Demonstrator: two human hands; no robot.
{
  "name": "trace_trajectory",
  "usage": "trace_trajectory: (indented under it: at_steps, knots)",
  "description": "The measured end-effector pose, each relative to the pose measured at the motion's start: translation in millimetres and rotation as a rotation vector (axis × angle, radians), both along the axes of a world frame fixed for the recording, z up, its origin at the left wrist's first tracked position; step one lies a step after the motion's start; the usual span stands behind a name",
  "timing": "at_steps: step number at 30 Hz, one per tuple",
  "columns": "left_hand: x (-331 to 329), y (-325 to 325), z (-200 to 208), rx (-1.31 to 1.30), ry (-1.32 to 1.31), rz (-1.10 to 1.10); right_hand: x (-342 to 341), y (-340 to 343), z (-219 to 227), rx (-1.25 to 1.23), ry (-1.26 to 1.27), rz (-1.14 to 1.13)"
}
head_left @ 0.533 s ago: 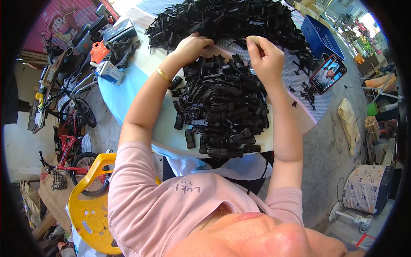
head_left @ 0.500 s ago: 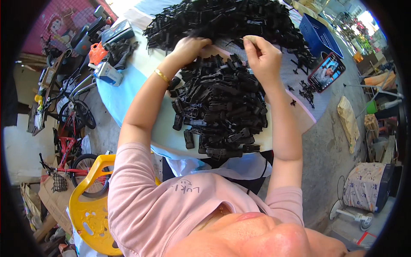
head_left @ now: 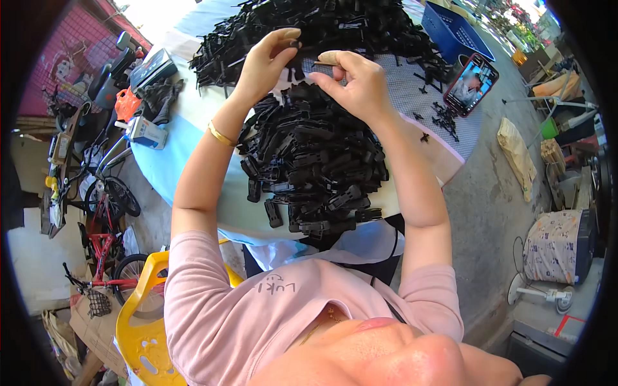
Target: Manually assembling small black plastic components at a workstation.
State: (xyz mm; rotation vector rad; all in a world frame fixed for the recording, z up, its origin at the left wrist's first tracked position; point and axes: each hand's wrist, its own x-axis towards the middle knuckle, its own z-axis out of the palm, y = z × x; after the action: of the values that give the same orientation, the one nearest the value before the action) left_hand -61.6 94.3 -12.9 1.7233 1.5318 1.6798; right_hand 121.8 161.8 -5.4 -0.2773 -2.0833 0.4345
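Note:
My left hand (head_left: 267, 59) and my right hand (head_left: 354, 80) meet above the round table (head_left: 193, 122), both pinching one small black plastic clip (head_left: 308, 58) between the fingertips. A gold bangle (head_left: 220, 135) circles my left wrist. Under my hands lies a near heap of black plastic clips (head_left: 312, 167). A larger, looser heap of black parts (head_left: 322, 26) fills the far side of the table.
A phone (head_left: 471, 83) with a lit screen lies at the table's right, with loose black bits around it. A blue crate (head_left: 454, 32) stands beyond. Tools and an orange object (head_left: 129, 103) sit at the left edge. Bicycles (head_left: 106, 212) and a yellow chair (head_left: 145, 321) stand left.
Both hands have come closer together and lifted off the heap; the left hand left the far pile and now pinches the clip together with the right.

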Motion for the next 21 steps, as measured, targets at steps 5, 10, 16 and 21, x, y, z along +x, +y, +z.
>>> trace_trajectory:
  at_steps: [5, 10, 16, 21]
  knots:
    - [29.0, -13.0, 22.6, 0.002, -0.32, -0.141, -2.0, -0.4, -3.2, 0.023, 0.015, 0.053]
    - [35.0, -22.9, 24.5, -0.045, -0.231, -0.093, -2.0, -8.0, -0.8, -0.146, 0.126, 0.174]
    - [37.9, -30.2, 35.9, -0.067, -0.223, -0.364, 2.0, -10.9, 8.4, -0.626, 0.107, 0.225]
    - [39.7, -31.2, 33.0, -0.058, -0.217, -0.321, 2.6, -10.1, 9.3, -0.709, 0.07, 0.31]
